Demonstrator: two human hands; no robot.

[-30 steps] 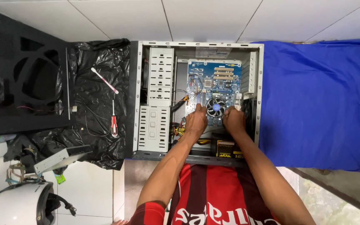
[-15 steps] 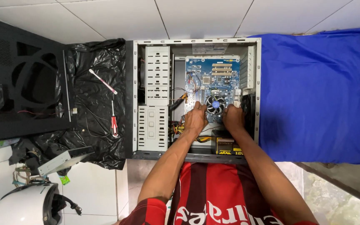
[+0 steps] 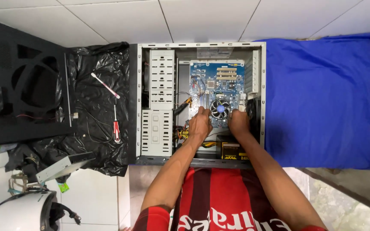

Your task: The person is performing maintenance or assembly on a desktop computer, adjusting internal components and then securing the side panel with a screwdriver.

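An open grey computer case lies flat on the tiled floor. Inside it sits a blue motherboard with a round fan cooler near its lower edge. My left hand rests at the left side of the cooler, fingers curled against the board. My right hand presses at the cooler's right side. Both hands touch the cooler area; what the fingertips grip is hidden. Below my hands is a black and yellow power supply with yellow cables.
A black plastic sheet left of the case holds a red-handled screwdriver and a thin pink-tipped tool. A black side panel lies far left, a white helmet bottom left. A blue cushion lies right of the case.
Both hands stay at the cooler, barely shifted. The camera view drifted slightly.
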